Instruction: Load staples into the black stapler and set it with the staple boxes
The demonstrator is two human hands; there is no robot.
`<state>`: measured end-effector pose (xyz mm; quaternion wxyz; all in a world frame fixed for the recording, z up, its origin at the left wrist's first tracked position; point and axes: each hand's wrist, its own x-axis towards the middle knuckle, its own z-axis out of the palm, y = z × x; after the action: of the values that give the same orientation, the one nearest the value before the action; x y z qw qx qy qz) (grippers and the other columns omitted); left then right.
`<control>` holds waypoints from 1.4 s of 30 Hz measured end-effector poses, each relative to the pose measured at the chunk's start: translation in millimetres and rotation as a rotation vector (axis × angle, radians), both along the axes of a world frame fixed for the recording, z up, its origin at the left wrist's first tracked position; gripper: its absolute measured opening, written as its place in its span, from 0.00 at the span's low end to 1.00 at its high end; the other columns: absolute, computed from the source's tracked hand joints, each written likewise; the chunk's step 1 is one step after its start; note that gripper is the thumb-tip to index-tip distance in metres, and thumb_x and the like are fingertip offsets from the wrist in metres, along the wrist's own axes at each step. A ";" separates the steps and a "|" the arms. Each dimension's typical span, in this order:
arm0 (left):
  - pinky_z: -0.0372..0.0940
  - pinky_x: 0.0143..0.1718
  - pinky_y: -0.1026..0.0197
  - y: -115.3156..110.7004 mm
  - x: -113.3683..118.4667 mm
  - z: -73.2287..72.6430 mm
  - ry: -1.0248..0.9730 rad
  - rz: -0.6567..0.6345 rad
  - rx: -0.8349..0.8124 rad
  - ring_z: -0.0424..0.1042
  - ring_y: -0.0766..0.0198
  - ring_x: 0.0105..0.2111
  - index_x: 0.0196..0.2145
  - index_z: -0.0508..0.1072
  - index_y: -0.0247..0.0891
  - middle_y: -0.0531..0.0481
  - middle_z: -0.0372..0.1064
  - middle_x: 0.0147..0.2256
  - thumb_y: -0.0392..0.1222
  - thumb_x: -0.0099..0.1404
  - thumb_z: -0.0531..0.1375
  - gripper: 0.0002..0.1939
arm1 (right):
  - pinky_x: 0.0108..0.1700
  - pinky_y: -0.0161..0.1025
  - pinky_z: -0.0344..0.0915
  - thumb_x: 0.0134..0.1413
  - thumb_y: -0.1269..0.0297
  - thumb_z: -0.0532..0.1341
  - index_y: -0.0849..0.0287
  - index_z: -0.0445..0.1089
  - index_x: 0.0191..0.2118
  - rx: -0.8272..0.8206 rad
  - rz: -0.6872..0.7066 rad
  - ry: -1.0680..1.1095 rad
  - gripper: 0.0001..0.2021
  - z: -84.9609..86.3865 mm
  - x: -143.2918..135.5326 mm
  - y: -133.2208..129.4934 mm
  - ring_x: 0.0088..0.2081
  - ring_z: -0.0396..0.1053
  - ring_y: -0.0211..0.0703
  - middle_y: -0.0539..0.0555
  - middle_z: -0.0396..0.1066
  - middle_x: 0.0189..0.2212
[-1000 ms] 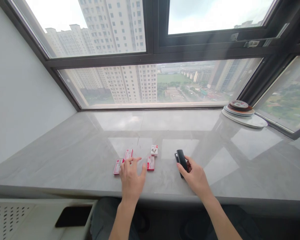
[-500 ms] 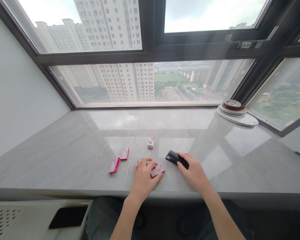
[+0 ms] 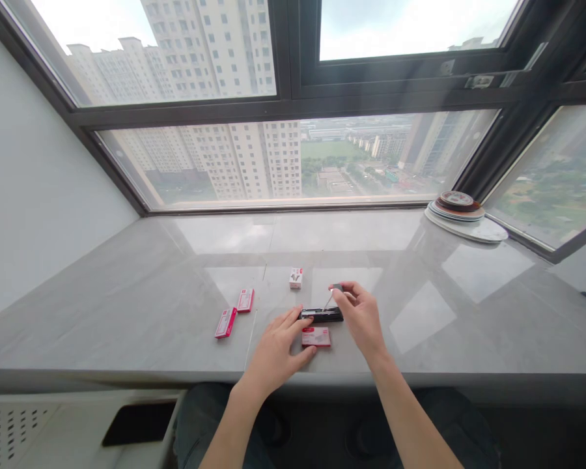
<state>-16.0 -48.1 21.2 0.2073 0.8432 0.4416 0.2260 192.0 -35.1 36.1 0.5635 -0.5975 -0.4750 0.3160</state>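
Observation:
A black stapler [image 3: 325,315] lies on the grey sill, its top part lifted away from the base. My right hand [image 3: 364,312] pinches the raised top part at its end. My left hand [image 3: 279,339] rests at the stapler's left end, fingertips on the base, thumb stretched to the lower edge of a pink-and-white box [image 3: 316,337]. That box lies just in front of the stapler. Two more pink boxes, one [image 3: 245,300] behind the other [image 3: 225,323], sit to the left. Farther back stands a small white box [image 3: 295,278].
A stack of plates [image 3: 466,225] stands in the right back corner by the window. The sill's front edge [image 3: 127,372] runs near my forearms. A black flat object [image 3: 139,423] lies on a white surface at the lower left.
The stapler has moved left to behind the pink box and is now opened. My right hand has shifted left and holds its top part. The pink box is straighter and more exposed.

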 end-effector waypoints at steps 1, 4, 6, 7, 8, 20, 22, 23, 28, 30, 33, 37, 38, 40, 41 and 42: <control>0.56 0.68 0.44 0.1 -2.7 -0.8 0.003 -0.003 -0.009 0.55 0.51 0.69 0.64 0.66 0.54 0.51 0.55 0.69 0.46 0.66 0.64 0.29 | 0.42 0.42 0.71 0.63 0.47 0.56 0.59 0.73 0.45 0.006 -0.020 0.120 0.20 -3.6 11.7 -1.4 0.42 0.74 0.49 0.59 0.78 0.42; 0.57 0.68 0.46 0.4 -8.2 -1.6 -0.024 -0.003 -0.034 0.55 0.53 0.69 0.62 0.68 0.52 0.51 0.55 0.70 0.43 0.66 0.62 0.26 | 0.40 0.42 0.75 0.64 0.46 0.52 0.59 0.73 0.47 -0.050 -0.066 0.334 0.22 -19.3 54.5 -12.7 0.47 0.75 0.52 0.62 0.76 0.48; 0.59 0.67 0.46 0.7 -9.5 -1.7 -0.051 0.019 -0.054 0.57 0.52 0.69 0.56 0.72 0.51 0.51 0.55 0.69 0.42 0.65 0.62 0.21 | 0.32 0.41 0.74 0.62 0.45 0.54 0.59 0.72 0.45 -0.197 -0.093 0.336 0.22 -30.3 79.4 -24.1 0.38 0.77 0.50 0.61 0.77 0.43; 0.60 0.66 0.46 1.0 -9.3 -1.8 -0.061 0.030 -0.061 0.58 0.52 0.68 0.54 0.73 0.50 0.51 0.56 0.69 0.41 0.65 0.62 0.19 | 0.26 0.39 0.71 0.62 0.43 0.55 0.59 0.72 0.44 -0.282 -0.095 0.298 0.23 -34.7 87.3 -29.8 0.31 0.76 0.47 0.59 0.77 0.37; 0.61 0.66 0.46 1.3 -8.6 -2.1 -0.068 0.038 -0.066 0.58 0.51 0.68 0.51 0.74 0.49 0.51 0.57 0.69 0.42 0.64 0.63 0.17 | 0.21 0.37 0.66 0.61 0.41 0.54 0.58 0.72 0.42 -0.363 -0.076 0.246 0.24 -37.9 91.0 -34.9 0.24 0.73 0.43 0.57 0.76 0.32; 0.59 0.67 0.46 5.9 -7.6 -6.7 -0.112 0.024 -0.090 0.59 0.53 0.68 0.47 0.75 0.49 0.53 0.59 0.68 0.44 0.63 0.66 0.14 | 0.24 0.34 0.52 0.59 0.46 0.60 0.57 0.70 0.29 -0.383 0.326 -0.245 0.19 -34.2 24.1 -34.6 0.22 0.61 0.38 0.48 0.68 0.20; 0.58 0.67 0.47 5.1 -8.4 -7.9 -0.105 0.027 -0.077 0.58 0.53 0.68 0.47 0.74 0.49 0.53 0.59 0.68 0.43 0.64 0.65 0.14 | 0.24 0.35 0.52 0.60 0.45 0.59 0.56 0.70 0.30 -0.407 0.293 -0.279 0.19 -33.3 37.3 -37.8 0.22 0.62 0.40 0.49 0.69 0.20; 0.58 0.67 0.47 4.5 -8.1 -8.5 -0.100 0.032 -0.066 0.58 0.53 0.68 0.48 0.74 0.49 0.53 0.58 0.68 0.43 0.63 0.65 0.14 | 0.24 0.36 0.52 0.60 0.45 0.58 0.56 0.70 0.32 -0.413 0.263 -0.314 0.18 -31.2 42.9 -40.0 0.22 0.63 0.41 0.49 0.69 0.19; 0.56 0.69 0.46 1.5 -3.7 -11.4 -0.073 0.056 -0.023 0.56 0.54 0.69 0.51 0.72 0.49 0.53 0.58 0.68 0.43 0.64 0.65 0.17 | 0.26 0.38 0.52 0.63 0.45 0.57 0.52 0.72 0.40 -0.330 0.123 -0.515 0.16 -7.7 39.3 -41.6 0.22 0.64 0.44 0.47 0.66 0.17; 0.55 0.69 0.46 0.8 -2.8 -11.5 -0.065 0.053 -0.017 0.56 0.54 0.69 0.52 0.72 0.49 0.53 0.56 0.69 0.43 0.65 0.64 0.17 | 0.28 0.38 0.53 0.64 0.47 0.56 0.51 0.73 0.42 -0.267 0.164 -0.520 0.15 -0.7 25.7 -36.1 0.24 0.66 0.45 0.47 0.68 0.18; 0.54 0.69 0.46 0.6 -3.3 -10.6 -0.054 0.041 -0.015 0.55 0.55 0.69 0.52 0.72 0.49 0.52 0.55 0.69 0.44 0.66 0.64 0.17 | 0.30 0.38 0.57 0.64 0.50 0.56 0.53 0.75 0.42 -0.225 0.279 -0.431 0.15 -1.5 4.2 -26.3 0.26 0.67 0.45 0.48 0.70 0.19; 0.54 0.69 0.45 1.1 -4.8 -9.4 -0.056 0.031 -0.011 0.56 0.54 0.69 0.53 0.73 0.49 0.52 0.55 0.70 0.44 0.65 0.64 0.18 | 0.30 0.36 0.59 0.62 0.49 0.58 0.56 0.73 0.45 -0.245 0.302 -0.195 0.17 -15.9 -14.2 -18.0 0.24 0.64 0.42 0.46 0.68 0.18; 0.54 0.69 0.45 1.3 -4.9 -9.3 -0.059 0.031 -0.010 0.56 0.54 0.69 0.53 0.73 0.50 0.52 0.55 0.69 0.43 0.65 0.64 0.18 | 0.30 0.36 0.58 0.62 0.49 0.59 0.57 0.73 0.45 -0.249 0.292 -0.149 0.17 -18.9 -17.0 -16.4 0.23 0.63 0.41 0.45 0.66 0.17; 0.55 0.69 0.45 1.6 -5.0 -9.0 -0.065 0.034 -0.014 0.56 0.53 0.69 0.53 0.73 0.50 0.52 0.56 0.69 0.43 0.65 0.64 0.19 | 0.29 0.35 0.57 0.61 0.49 0.60 0.57 0.72 0.44 -0.233 0.278 -0.108 0.16 -21.8 -22.0 -12.8 0.22 0.59 0.38 0.43 0.62 0.17; 0.55 0.69 0.46 1.7 -4.9 -8.9 -0.067 0.036 -0.019 0.56 0.53 0.69 0.53 0.73 0.51 0.52 0.56 0.69 0.42 0.64 0.65 0.19 | 0.29 0.34 0.57 0.61 0.50 0.61 0.57 0.72 0.43 -0.214 0.274 -0.117 0.15 -21.3 -24.4 -10.7 0.22 0.59 0.38 0.42 0.61 0.17; 0.55 0.69 0.46 1.9 -4.8 -8.6 -0.071 0.036 -0.024 0.56 0.53 0.69 0.54 0.73 0.51 0.53 0.56 0.69 0.42 0.64 0.65 0.20 | 0.29 0.34 0.57 0.61 0.51 0.61 0.57 0.73 0.42 -0.195 0.277 -0.141 0.14 -19.6 -26.9 -8.5 0.22 0.59 0.37 0.42 0.61 0.17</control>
<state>-20.8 -46.2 12.6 0.2288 0.8239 0.4520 0.2540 165.2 -43.6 16.5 0.4193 -0.5990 -0.5581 0.3923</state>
